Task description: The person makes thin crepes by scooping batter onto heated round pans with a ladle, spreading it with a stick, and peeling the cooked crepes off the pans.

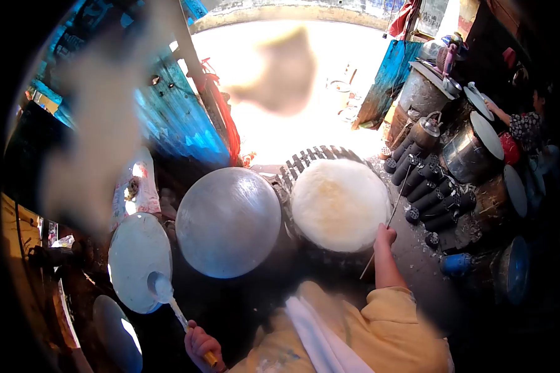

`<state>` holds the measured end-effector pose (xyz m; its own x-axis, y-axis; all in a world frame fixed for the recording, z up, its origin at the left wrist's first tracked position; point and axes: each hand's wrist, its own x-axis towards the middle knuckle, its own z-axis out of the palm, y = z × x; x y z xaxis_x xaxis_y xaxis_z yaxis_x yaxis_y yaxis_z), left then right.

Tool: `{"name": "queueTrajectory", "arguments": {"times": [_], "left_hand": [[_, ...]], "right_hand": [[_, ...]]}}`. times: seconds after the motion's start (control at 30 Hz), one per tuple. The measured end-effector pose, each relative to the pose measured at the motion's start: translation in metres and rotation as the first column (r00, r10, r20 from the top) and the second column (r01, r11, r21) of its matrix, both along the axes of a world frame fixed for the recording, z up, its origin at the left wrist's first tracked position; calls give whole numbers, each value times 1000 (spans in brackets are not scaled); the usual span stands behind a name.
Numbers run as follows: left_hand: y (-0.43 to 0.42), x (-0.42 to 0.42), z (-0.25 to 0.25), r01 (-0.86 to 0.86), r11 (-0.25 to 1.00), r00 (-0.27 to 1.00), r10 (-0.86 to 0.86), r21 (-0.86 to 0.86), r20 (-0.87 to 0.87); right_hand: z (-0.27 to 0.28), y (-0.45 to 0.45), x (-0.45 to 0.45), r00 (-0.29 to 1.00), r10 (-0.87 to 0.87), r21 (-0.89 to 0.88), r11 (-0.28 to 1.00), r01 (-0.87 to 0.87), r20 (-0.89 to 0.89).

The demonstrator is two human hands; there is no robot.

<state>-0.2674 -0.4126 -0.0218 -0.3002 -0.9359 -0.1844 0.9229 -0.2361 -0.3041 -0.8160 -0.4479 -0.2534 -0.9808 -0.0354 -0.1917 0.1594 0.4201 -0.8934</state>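
Note:
At the lower left, my left hand (202, 345) is closed round the handle of a ladle (163, 289), whose bowl lies over a pale round lid or tub top (140, 261). My right hand (386, 234) grips a long thin stick (399, 202), slanting up to the right beside a round white sheet of batter or flatbread (340, 205) with a browned middle. That sheet covers a round griddle, with slotted edging behind it. Left of it is a bare, shiny domed griddle or lid (228, 222).
Dark cylindrical briquettes (426, 193) are piled at the right, near a metal kettle (428, 126) and lidded drums (473, 152). Another person's arm (498, 113) reaches over a lid at the far right. Blue panels (174, 118) stand at the left. A blurred smear covers the upper left.

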Motion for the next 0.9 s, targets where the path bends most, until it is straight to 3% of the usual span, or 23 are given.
{"name": "queueTrajectory", "arguments": {"times": [0.13,0.2,0.23,0.3,0.37,0.47,0.53,0.6,0.63,0.67,0.73,0.77,0.83,0.87,0.9], "left_hand": [[9,-2,5,-73,997,997,73,-19,7],[14,1,2,-148,989,988,147,13,40],[19,4,-1,-172,983,983,168,62,74],[26,4,-1,-228,971,971,220,72,96],[31,4,-3,-306,949,950,300,74,86],[44,4,-16,-349,937,932,344,27,115],[51,3,-19,-405,914,912,401,34,90],[59,3,-15,-485,873,874,482,58,61],[64,4,-17,-476,878,879,476,46,21],[71,5,-14,-467,884,884,468,34,-16],[89,3,-10,-505,862,862,506,51,-25],[99,2,-7,-518,853,855,519,60,6],[129,3,-10,-578,814,816,577,55,34],[148,1,-20,-620,784,785,619,41,22],[166,-2,-22,-668,743,744,668,51,22]], "right_hand": [[20,-12,1,998,-3,97,995,-3,63],[53,-28,24,999,-33,-287,957,40,30],[52,-31,20,1000,-15,-215,977,12,-16],[24,-24,-13,992,93,94,992,-85,-82],[27,-16,-17,995,58,85,995,-51,-80],[22,0,-26,985,107,438,898,-36,-138],[33,-15,-11,981,133,475,879,-50,-143],[6,-50,-13,967,224,245,951,-189,-124],[-17,-78,-23,964,265,97,960,-263,0],[0,-101,-5,949,315,91,945,-313,-4],[51,-146,54,719,648,-301,759,-578,253],[81,-159,95,663,704,-308,709,-634,254],[124,-170,183,497,860,-534,478,-697,120],[118,-174,207,262,965,-614,192,-766,-26],[135,-163,251,138,990,-598,87,-797,-40]]}}
